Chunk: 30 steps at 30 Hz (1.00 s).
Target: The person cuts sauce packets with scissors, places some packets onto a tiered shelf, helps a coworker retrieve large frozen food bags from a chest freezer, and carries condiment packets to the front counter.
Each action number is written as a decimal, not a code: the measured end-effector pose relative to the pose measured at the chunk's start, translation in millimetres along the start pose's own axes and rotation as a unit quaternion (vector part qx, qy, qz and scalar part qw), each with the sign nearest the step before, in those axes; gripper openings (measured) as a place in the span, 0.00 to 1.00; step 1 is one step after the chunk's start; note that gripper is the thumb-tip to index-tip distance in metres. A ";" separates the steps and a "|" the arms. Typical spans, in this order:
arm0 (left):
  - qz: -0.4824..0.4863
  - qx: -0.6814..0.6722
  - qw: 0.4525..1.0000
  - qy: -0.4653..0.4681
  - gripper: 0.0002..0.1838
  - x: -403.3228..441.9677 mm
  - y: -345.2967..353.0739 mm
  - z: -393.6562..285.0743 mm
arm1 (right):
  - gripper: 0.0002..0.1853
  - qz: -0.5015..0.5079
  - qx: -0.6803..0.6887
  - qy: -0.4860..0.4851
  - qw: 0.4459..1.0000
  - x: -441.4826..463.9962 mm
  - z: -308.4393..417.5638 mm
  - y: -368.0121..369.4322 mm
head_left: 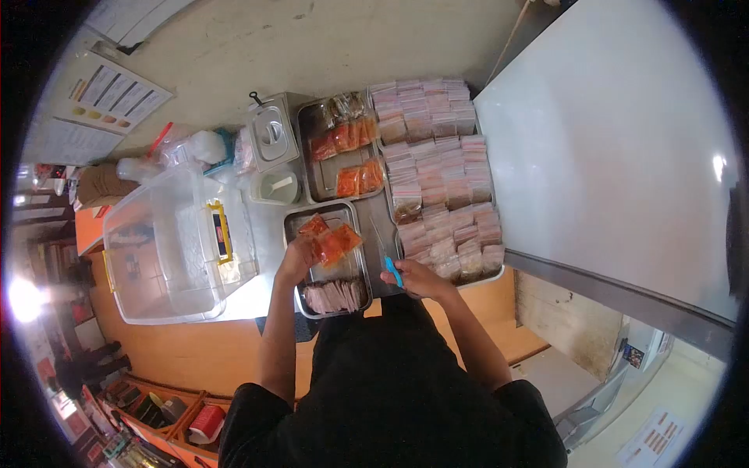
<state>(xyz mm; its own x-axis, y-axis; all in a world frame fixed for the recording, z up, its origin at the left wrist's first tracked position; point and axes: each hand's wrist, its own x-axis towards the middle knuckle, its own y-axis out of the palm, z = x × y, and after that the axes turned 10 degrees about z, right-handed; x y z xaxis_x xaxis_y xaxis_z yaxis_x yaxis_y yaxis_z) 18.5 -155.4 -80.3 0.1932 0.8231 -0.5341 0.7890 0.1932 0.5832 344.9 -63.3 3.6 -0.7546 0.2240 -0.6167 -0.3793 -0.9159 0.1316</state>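
Observation:
My left hand (294,260) is closed on a strip of clear sachets with orange-red contents (334,245), held over a metal tray (294,225). In the near part of that tray stands a row of pale flat packets (334,297). To the right, my right hand (416,280) is wrapped round the blue handle of scissors (393,271), whose thin blades point away from me, between the tray and the stacked packets. A second metal tray (319,173) behind holds more red sachets (359,178) and some dark ones.
Rows of small packets (443,170) fill trays at the right, beside a large white panel (608,148). At the left are a clear plastic bin (156,249) with yellow latches, a lidded steel container (271,134) and a round tub (278,187).

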 end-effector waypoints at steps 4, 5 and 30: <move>0.008 -0.062 0.997 -0.041 0.28 12.7 23.7 -9.4 | 0.27 -0.013 0.059 -0.010 0.998 -13.9 -2.4 8.9; -0.011 0.022 0.996 -0.086 0.28 16.3 31.3 -12.8 | 0.27 -0.012 0.057 -0.009 0.998 -15.8 -4.6 8.7; 0.311 -0.017 0.949 0.052 0.51 -44.5 156.4 -48.1 | 0.19 0.135 0.105 -0.123 0.977 -80.5 32.9 -10.9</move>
<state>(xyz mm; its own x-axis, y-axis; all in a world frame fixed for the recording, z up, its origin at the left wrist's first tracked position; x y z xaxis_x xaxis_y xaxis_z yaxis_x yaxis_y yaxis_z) 105.2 -136.1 64.1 0.5558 0.8311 -0.0182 0.5210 -0.3312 0.7867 392.2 -60.4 77.3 -0.9389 0.0802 -0.3347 -0.2300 -0.8696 0.4369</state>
